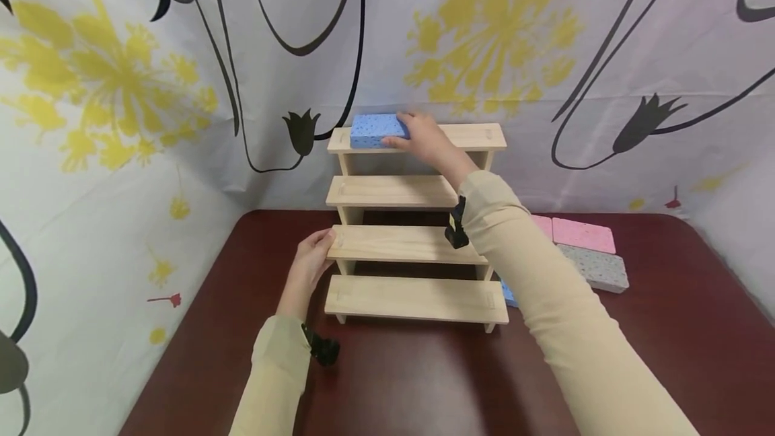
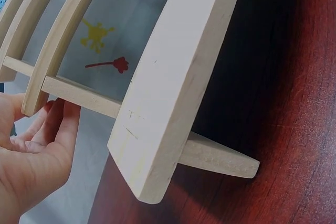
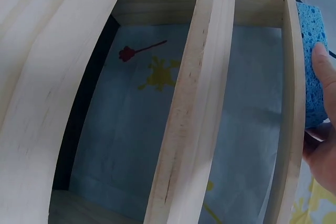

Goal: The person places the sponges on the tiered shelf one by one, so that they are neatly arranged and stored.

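A tiered wooden shelf (image 1: 418,298) with several steps stands on the table. On the left end of its second step from the bottom, my left hand (image 1: 313,256) grips the board, thumb on one side and fingers underneath, as the left wrist view shows. A blue sponge (image 1: 371,130) lies flat toward the left of the top step. My right hand (image 1: 426,140) holds this sponge by its right end, thumb at the front face and fingers over the top. In the right wrist view the sponge (image 3: 313,66) sits against the top board under my thumb.
Right of the shelf, pink sponges (image 1: 583,235) and a grey sponge (image 1: 596,266) lie on the dark red table (image 1: 387,382). Part of another blue sponge (image 1: 508,293) shows behind my right sleeve. A patterned cloth (image 1: 502,25) hangs right behind the shelf.
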`<state>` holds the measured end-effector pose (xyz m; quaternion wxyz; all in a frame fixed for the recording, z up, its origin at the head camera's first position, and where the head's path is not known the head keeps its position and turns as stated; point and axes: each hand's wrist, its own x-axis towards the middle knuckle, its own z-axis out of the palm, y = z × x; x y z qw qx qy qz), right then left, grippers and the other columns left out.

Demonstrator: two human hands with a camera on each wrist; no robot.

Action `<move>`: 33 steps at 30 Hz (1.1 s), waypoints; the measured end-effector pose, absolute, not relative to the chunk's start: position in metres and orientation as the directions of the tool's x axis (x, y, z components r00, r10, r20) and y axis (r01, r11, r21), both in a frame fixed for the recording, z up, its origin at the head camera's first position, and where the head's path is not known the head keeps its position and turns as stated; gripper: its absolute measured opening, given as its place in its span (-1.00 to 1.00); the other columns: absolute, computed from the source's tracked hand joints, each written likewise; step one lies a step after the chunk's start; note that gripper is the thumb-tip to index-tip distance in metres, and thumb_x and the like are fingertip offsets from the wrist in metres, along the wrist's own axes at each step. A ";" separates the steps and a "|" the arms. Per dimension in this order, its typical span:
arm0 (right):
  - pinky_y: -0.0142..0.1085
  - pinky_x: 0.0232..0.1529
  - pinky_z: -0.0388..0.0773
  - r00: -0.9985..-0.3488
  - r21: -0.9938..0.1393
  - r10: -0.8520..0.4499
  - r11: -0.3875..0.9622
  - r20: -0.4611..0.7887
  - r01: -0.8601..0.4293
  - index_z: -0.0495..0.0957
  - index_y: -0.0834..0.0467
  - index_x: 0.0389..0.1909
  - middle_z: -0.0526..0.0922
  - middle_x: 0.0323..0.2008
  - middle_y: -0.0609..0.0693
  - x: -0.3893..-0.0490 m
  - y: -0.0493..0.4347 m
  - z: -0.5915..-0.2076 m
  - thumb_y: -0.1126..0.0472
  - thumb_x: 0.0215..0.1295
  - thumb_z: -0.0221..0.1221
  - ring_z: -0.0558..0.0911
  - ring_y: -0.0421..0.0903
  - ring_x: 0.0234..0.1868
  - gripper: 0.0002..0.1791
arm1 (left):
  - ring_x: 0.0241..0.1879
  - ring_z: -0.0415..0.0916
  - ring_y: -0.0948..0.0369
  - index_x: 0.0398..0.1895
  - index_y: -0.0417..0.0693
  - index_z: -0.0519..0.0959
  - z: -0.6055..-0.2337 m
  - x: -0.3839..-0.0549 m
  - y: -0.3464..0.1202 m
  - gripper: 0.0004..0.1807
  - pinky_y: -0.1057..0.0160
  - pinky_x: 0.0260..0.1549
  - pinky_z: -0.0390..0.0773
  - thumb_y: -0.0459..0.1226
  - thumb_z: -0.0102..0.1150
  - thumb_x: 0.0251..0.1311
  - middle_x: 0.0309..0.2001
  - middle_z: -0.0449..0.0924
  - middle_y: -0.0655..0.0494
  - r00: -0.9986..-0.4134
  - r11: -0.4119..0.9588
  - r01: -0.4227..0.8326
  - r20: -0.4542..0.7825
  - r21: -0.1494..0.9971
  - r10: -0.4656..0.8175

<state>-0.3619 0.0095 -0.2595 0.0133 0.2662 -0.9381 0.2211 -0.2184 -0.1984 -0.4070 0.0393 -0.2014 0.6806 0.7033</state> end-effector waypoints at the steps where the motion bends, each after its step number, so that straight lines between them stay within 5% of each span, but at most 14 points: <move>1: -0.06 0.41 0.03 -0.861 -0.407 -0.489 0.765 0.138 -0.499 0.09 0.35 0.33 0.15 0.33 0.29 -0.361 0.010 -0.261 -0.12 0.24 0.08 0.13 0.21 0.35 -0.17 | 0.24 0.30 0.06 0.29 -0.17 0.24 -0.408 -0.217 -0.198 -0.52 0.13 0.25 0.32 -0.15 -0.15 0.37 0.25 0.28 -0.15 -0.917 -0.066 -0.330 -0.336 0.942 -0.216; 14: -0.08 0.39 0.07 -0.910 -0.415 -0.384 0.810 0.158 -0.414 0.03 0.22 0.38 0.14 0.34 0.25 -0.360 0.010 -0.268 -0.21 0.25 0.00 0.12 0.17 0.35 -0.16 | 0.26 0.27 0.04 0.31 -0.20 0.20 -0.402 -0.223 -0.201 -0.48 0.12 0.26 0.29 -0.14 -0.15 0.37 0.28 0.23 -0.17 -0.929 -0.023 -0.313 -0.312 0.949 -0.199; 24: -0.10 0.46 -0.23 -0.883 -0.384 -0.413 0.795 0.225 -0.470 -0.34 0.15 0.43 -0.26 0.44 0.21 -0.349 0.021 -0.276 -0.20 0.22 0.05 -0.15 0.16 0.44 0.01 | 0.26 0.27 0.07 0.34 -0.11 0.19 -0.404 -0.226 -0.197 -0.47 0.13 0.25 0.31 -0.12 -0.15 0.36 0.29 0.24 -0.14 -0.914 -0.029 -0.347 -0.345 0.938 -0.215; 33: -0.11 0.46 -0.19 -0.852 -0.375 -0.420 0.770 0.311 -0.516 -0.15 0.13 0.42 -0.09 0.42 0.15 -0.338 0.056 -0.286 -0.26 0.21 0.02 -0.08 0.08 0.43 -0.06 | 0.24 0.28 0.09 0.34 -0.10 0.19 -0.407 -0.225 -0.197 -0.47 0.15 0.26 0.30 -0.12 -0.15 0.36 0.29 0.24 -0.11 -0.906 -0.056 -0.350 -0.353 0.935 -0.235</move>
